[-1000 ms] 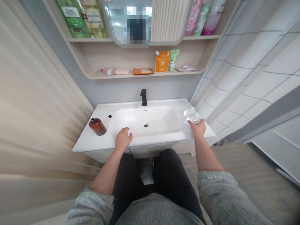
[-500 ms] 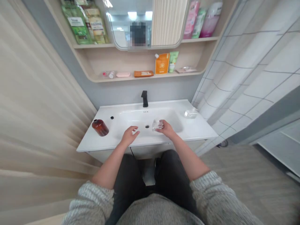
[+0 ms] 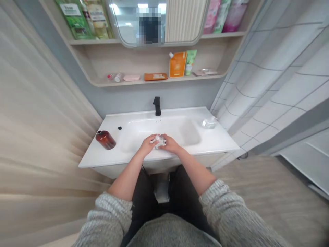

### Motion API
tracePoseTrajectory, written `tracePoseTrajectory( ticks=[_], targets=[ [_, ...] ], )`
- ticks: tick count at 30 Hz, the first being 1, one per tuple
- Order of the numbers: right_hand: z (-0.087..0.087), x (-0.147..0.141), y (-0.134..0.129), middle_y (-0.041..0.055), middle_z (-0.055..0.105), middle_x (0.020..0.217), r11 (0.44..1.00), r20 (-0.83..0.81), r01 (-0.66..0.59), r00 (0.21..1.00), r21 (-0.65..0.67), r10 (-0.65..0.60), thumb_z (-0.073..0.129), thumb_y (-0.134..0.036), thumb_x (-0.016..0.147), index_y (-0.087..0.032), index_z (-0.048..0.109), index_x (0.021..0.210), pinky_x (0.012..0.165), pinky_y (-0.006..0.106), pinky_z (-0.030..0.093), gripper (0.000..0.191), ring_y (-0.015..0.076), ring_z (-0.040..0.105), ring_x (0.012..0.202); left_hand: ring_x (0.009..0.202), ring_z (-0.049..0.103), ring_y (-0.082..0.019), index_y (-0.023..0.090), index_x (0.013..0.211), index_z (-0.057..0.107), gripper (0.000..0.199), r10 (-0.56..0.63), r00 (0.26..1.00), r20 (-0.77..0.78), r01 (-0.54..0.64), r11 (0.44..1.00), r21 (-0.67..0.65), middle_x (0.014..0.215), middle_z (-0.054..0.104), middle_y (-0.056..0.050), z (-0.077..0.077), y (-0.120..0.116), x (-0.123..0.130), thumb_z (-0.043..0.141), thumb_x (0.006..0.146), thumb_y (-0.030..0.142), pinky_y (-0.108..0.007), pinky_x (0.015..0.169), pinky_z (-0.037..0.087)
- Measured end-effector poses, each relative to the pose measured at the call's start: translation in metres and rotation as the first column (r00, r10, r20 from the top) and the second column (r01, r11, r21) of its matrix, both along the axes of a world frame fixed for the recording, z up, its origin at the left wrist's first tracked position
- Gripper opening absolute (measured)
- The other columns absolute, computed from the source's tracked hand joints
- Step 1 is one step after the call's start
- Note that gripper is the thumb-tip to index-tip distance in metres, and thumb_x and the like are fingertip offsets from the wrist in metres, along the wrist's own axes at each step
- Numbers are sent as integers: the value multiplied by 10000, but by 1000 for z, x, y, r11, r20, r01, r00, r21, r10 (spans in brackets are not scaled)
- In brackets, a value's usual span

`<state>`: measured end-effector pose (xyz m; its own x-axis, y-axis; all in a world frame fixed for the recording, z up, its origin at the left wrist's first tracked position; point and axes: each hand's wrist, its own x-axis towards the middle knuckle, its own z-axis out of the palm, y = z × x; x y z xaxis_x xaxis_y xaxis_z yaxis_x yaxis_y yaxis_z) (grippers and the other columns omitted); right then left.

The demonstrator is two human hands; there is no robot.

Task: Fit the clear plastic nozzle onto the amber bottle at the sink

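Over the front of the white basin point(image 3: 151, 132), my left hand point(image 3: 148, 144) and my right hand point(image 3: 171, 144) meet around a small transparent object point(image 3: 160, 141). Both hands' fingers touch it and partly hide it, so its exact shape is hard to tell. A second clear item point(image 3: 209, 123), possibly plastic, sits on the counter to the right of the basin, away from both hands.
A black faucet point(image 3: 157, 106) stands at the basin's back edge. An amber bottle point(image 3: 105, 140) lies on the counter's left side. Above, a wooden shelf point(image 3: 159, 79) holds toiletries, including an orange pouch point(image 3: 177, 64). A shower curtain point(image 3: 269, 82) hangs to the right.
My left hand has closed in from its open pose onto the transparent object. My right hand has carried that object leftward over the basin, and the two hands now meet.
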<state>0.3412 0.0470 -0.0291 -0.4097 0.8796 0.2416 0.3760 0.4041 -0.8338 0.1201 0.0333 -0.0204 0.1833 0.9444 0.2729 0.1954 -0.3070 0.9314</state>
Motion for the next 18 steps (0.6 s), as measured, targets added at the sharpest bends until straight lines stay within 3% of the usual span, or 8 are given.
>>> tracePoseTrajectory(
  ticks=[3,6,8,11,14,18],
  targets=[
    [1,-2,-1,60,789,1170,998,41,49,998,27,-50,973,-412,731,-258,630,1323,861,367,579,702,262,745,969,1226,746,-320,225,1121,857,347,60,998,-2,-61,998,-31,1313,818,-128,0,3,7,870,836,423,-513,1176,536],
    [4,-3,-3,57,795,1129,993,88,94,991,73,-101,981,-393,711,-253,646,1291,880,381,573,684,278,750,970,1052,756,-273,222,1001,808,313,213,977,-20,-214,975,-54,1189,832,-105,1,5,21,928,760,382,-460,1052,589],
    [8,-3,-5,52,800,1115,992,85,98,991,76,-105,982,-395,707,-254,656,1281,885,385,572,675,282,754,974,1046,749,-256,226,1038,778,353,276,961,-16,-276,960,-39,1180,823,-92,1,5,27,933,745,348,-438,1034,588],
    [11,-2,-6,44,802,1080,993,64,110,992,49,-113,981,-411,710,-254,662,1283,854,376,579,674,265,753,924,1231,733,-288,232,1206,772,408,181,981,71,-178,983,-48,1312,800,-109,2,4,28,854,817,324,-447,1106,556],
    [10,0,-5,40,800,1039,994,51,105,993,30,-106,981,-424,713,-241,668,1278,803,359,582,672,248,743,866,1287,720,-309,223,1205,790,360,54,991,124,-47,997,-63,1357,794,-113,2,3,25,778,861,328,-465,1143,534],
    [7,1,-4,46,804,1091,998,36,52,998,37,-53,970,-456,734,-242,675,1273,832,363,598,651,248,751,915,1092,752,-284,216,1026,740,312,144,988,62,-141,989,-44,1211,818,-112,2,3,25,864,783,367,-466,1072,555]
  ],
)
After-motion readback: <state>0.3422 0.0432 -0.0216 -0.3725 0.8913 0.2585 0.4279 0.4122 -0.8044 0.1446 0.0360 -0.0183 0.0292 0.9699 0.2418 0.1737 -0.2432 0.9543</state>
